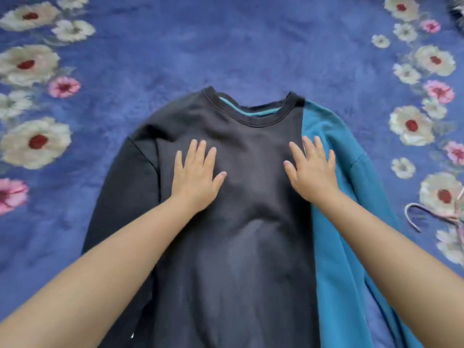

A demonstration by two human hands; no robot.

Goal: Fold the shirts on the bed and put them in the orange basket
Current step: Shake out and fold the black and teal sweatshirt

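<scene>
Two bare forearms entering from the bottom corners, converging toward centre frame. Left hand flat on the chest of the shirt, fingers straight and slightly spread, palm down, gripping nothing. Right hand likewise flat, fingers straight and spread, resting across the seam where dark panel meets teal panel. Shirt lying face-up on the bedspread, long axis running straight away from the camera, collar at the far end, hem out of frame at the near edge. Soft matte knit, sweatshirt-like; body and left-side sleeve charcoal, right-side sleeve teal, ribbed round neckband, teal lining showing inside. Both sleeves trailing down alongside the body. Mild creases mid-torso. Bedspread plush purple-blue, cream and pink flower print on both sides. Pale hanger at right edge, near the teal sleeve, not touching.
</scene>
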